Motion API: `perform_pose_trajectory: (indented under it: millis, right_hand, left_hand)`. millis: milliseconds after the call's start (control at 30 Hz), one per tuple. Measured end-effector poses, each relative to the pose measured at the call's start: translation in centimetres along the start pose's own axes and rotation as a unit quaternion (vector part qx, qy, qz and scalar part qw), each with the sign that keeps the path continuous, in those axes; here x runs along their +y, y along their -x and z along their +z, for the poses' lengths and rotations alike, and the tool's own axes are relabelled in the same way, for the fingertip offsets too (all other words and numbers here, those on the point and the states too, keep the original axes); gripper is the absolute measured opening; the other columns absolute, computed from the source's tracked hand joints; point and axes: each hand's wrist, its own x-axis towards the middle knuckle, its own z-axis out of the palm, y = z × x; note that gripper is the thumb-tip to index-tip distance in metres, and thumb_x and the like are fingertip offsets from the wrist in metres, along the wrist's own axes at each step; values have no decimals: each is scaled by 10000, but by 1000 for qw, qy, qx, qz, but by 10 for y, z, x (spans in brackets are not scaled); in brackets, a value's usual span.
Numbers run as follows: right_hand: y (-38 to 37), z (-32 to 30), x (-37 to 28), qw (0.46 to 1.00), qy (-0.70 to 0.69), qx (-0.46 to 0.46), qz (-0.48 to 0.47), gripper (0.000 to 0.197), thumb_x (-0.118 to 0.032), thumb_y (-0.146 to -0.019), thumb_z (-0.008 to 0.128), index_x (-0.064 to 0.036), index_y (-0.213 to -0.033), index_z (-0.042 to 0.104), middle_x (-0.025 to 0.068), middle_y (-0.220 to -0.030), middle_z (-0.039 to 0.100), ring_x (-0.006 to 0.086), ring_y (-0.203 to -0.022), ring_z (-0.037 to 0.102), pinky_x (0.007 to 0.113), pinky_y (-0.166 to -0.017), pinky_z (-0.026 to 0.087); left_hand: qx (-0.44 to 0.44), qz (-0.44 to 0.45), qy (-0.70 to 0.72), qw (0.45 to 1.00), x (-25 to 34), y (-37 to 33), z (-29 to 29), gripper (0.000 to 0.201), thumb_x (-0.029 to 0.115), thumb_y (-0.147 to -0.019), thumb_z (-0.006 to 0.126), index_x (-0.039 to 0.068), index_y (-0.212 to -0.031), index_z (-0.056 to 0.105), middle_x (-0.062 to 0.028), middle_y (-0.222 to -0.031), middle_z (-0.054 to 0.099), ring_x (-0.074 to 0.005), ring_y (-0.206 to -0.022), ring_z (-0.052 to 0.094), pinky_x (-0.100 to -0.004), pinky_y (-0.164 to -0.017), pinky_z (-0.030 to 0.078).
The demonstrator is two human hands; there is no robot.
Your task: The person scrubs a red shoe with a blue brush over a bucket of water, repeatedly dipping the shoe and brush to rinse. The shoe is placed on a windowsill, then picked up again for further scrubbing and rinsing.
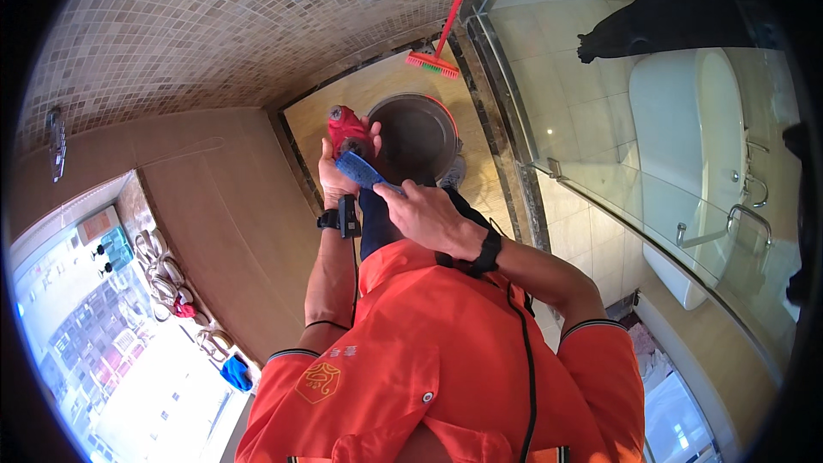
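Note:
My left hand point(333, 178) holds up what looks like a red shoe point(346, 126), with a dark opening at its lower end and a greyish patch at its upper end. The fingers of this hand wrap round behind it. A blue brush point(358, 169) is gripped by its handle in my right hand point(426, 221). Its head lies against or just over the dark end of the shoe, and its bristles are out of sight. Just right of the shoe, on the floor, stands a round dark grey bucket point(417, 139); I cannot make out what is in it.
A red floor brush point(435, 63) with a long handle leans in the far corner. To the right runs a glass partition point(617, 180), with a white bathtub point(686, 111) beyond. Several slippers point(167, 279) and a blue cloth point(236, 373) lie on the windowsill at left.

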Motion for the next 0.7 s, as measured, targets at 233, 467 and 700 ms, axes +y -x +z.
perform_pose_trajectory:
  millis: [233,467,700]
  right_hand:
    - [-38,18,37,993,39,105,21,378,-131,-927,682,-94,-1299,628,146,-749,592,301,-605,675,395,-510,553]
    - [13,-8,10,999,2,30,-19,420,-118,-914,686,-62,-1321,597,139,-746,578,316,-599,651,412,-514,553]
    - [-27,16,32,995,27,95,0,394,-117,-929,672,-69,-1315,608,163,-753,608,320,-608,671,416,-519,559]
  left_hand:
    - [-1,36,-72,997,-10,0,5,778,611,-1079,194,52,-1611,297,-227,-1562,465,-483,-1462,392,-593,-1189,344]
    - [-35,34,-3,999,-4,6,15,787,628,-1069,223,60,-1607,307,-227,-1558,464,-486,-1466,382,-614,-1199,332]
    - [-2,58,-9,998,-8,1,8,785,607,-1084,175,23,-1581,343,-231,-1531,494,-487,-1462,377,-597,-1184,355]
